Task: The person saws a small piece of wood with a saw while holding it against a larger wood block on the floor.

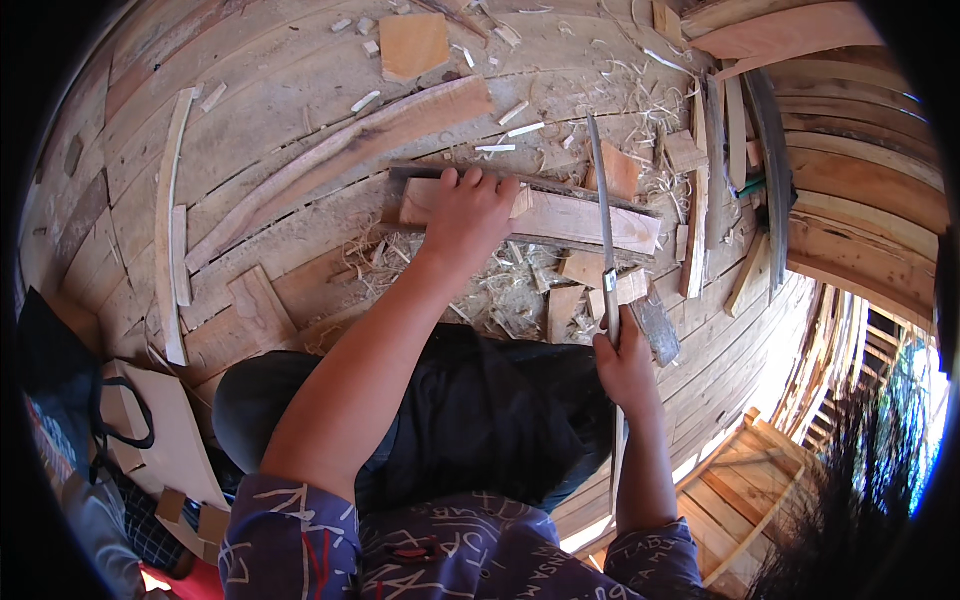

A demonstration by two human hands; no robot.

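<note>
My left hand (472,215) is closed over a pale wooden block (590,220), its fingers curled over the far edge and pressing it down. The block lies lengthwise on a darker plank (405,172) on the floor. A small wood piece (522,201) sits on the block beside my fingers. In my right hand (628,360) is a long-handled knife (604,200), its narrow blade pointing away from me. Its blade passes over the right part of the block; whether it touches cannot be told. The handle's end runs back along my right forearm.
Wood shavings (500,295) and offcuts (565,310) lie around the block. Beyond it are a long curved board (340,160) and a square wood piece (414,46). Narrow strips (172,230) lie to the left, near a cardboard box (165,430). Upright boards (765,170) stand right.
</note>
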